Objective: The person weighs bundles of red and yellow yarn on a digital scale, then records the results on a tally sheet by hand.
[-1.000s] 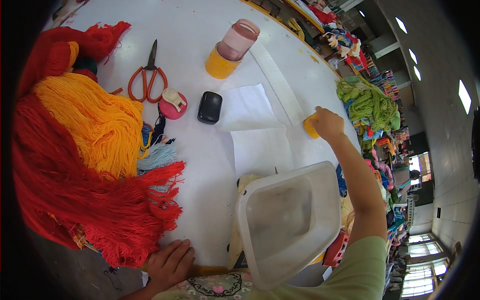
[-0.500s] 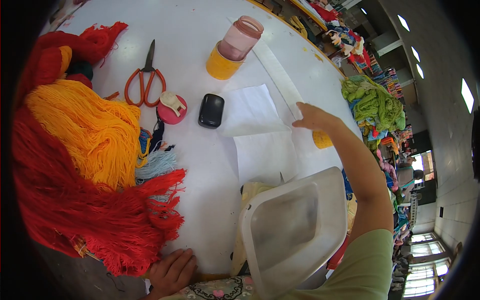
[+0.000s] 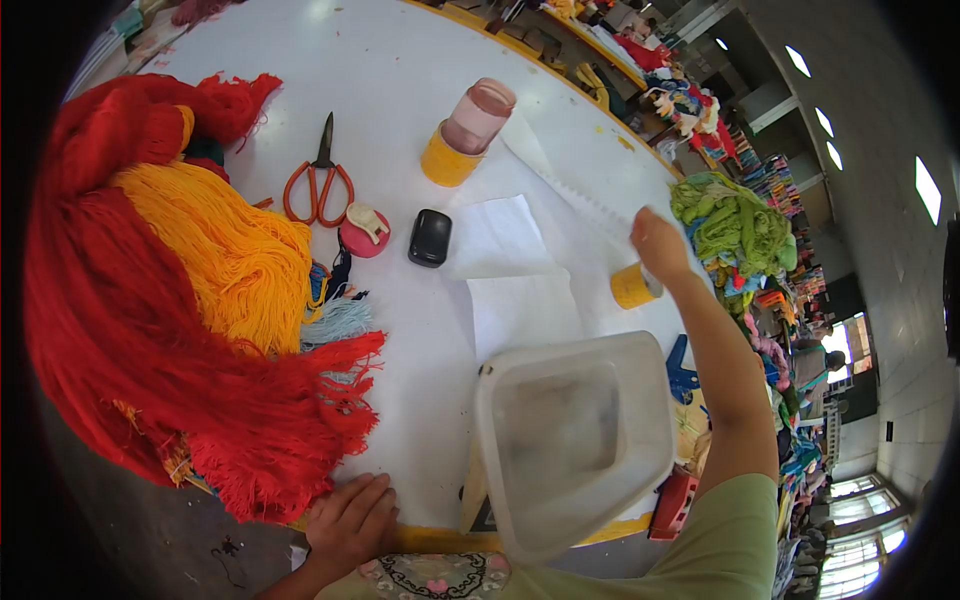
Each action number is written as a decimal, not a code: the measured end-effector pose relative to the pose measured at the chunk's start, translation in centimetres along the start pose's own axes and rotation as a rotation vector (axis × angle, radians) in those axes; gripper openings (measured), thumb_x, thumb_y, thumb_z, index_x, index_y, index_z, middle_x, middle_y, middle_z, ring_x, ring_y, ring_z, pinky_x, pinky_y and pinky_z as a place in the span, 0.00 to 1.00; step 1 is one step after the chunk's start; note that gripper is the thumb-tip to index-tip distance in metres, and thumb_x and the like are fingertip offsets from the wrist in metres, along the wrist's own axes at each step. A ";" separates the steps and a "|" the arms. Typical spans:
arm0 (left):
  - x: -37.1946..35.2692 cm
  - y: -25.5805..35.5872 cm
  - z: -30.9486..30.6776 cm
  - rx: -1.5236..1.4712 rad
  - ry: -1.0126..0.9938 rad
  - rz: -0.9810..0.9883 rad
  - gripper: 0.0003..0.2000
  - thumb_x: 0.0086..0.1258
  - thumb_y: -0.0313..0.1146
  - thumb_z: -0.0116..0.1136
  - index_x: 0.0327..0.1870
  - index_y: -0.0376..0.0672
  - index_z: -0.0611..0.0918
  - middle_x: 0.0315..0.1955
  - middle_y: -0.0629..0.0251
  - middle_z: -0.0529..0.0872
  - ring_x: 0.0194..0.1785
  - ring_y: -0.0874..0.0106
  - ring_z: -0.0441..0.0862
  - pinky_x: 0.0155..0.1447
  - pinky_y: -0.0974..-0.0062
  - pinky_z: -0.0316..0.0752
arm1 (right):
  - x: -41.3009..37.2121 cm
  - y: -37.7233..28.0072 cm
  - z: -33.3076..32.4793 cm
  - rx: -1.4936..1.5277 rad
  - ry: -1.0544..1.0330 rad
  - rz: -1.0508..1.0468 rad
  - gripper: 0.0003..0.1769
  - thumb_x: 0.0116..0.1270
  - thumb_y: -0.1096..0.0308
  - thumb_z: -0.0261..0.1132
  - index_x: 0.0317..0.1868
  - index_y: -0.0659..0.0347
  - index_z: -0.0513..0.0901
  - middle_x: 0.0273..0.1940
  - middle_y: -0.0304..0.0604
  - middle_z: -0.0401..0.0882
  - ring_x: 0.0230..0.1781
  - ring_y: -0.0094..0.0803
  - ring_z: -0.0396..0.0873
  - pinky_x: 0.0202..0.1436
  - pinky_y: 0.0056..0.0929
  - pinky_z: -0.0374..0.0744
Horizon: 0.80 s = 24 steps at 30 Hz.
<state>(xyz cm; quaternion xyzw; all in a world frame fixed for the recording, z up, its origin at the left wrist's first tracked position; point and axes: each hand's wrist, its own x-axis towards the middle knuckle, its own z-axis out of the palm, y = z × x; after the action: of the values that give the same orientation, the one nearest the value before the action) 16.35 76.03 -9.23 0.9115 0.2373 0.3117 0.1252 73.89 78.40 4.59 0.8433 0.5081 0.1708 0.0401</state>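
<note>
My right hand (image 3: 655,245) is closed on the near end of a long white strip (image 3: 570,190), which has small marks along it like a ruler. Just below that hand stands a yellow ring-shaped roll (image 3: 630,287). White paper sheets (image 3: 525,310) lie left of the strip. My left hand (image 3: 352,515) rests on the table's front edge, fingers laid flat, holding nothing. Close to it hangs the end of a big red yarn bundle (image 3: 270,430), with yellow yarn (image 3: 225,255) lying against it. A translucent plastic tub (image 3: 487,430) sits between my arms.
Orange-handled scissors (image 3: 320,185), a pink round object (image 3: 362,240) with a cream piece on it and a black case (image 3: 430,238) lie on the table. A pink translucent jar (image 3: 480,115) stands in another yellow roll (image 3: 450,158). Green yarn (image 3: 735,220) is heaped at right.
My right hand has drawn back to the right with the strip's end, and the fingers have closed. The left hand stays at the edge. The whole view has shifted slightly.
</note>
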 end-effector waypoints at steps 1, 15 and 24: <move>0.2 0.2 -0.1 -0.017 -0.005 -0.015 0.10 0.60 0.36 0.66 0.43 0.49 0.86 0.50 0.72 0.88 0.50 0.72 0.86 0.45 0.72 0.73 | 0.5 1.7 -2.0 0.080 0.078 0.091 0.05 0.70 0.67 0.57 0.43 0.57 0.76 0.36 0.58 0.83 0.39 0.59 0.82 0.44 0.54 0.80; 0.4 2.2 -1.8 -0.328 0.037 -0.036 0.13 0.61 0.25 0.63 0.48 0.39 0.84 0.51 0.56 0.86 0.56 0.53 0.81 0.58 0.59 0.75 | -23.0 11.8 -43.3 0.298 0.791 0.200 0.10 0.76 0.70 0.60 0.54 0.57 0.82 0.39 0.32 0.82 0.39 0.18 0.77 0.46 0.22 0.75; 6.6 17.4 -4.5 -0.824 0.070 0.523 0.10 0.65 0.22 0.62 0.47 0.37 0.84 0.43 0.54 0.88 0.43 0.55 0.87 0.49 0.64 0.80 | -39.7 12.2 -55.7 0.230 0.835 0.233 0.14 0.79 0.66 0.58 0.60 0.55 0.81 0.42 0.30 0.81 0.42 0.16 0.76 0.48 0.19 0.75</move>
<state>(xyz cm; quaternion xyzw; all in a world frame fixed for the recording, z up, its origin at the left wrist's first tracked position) 24.26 64.83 4.12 0.8042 -0.1386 0.4311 0.3850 48.95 32.12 50.01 0.7525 0.3982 0.4424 -0.2820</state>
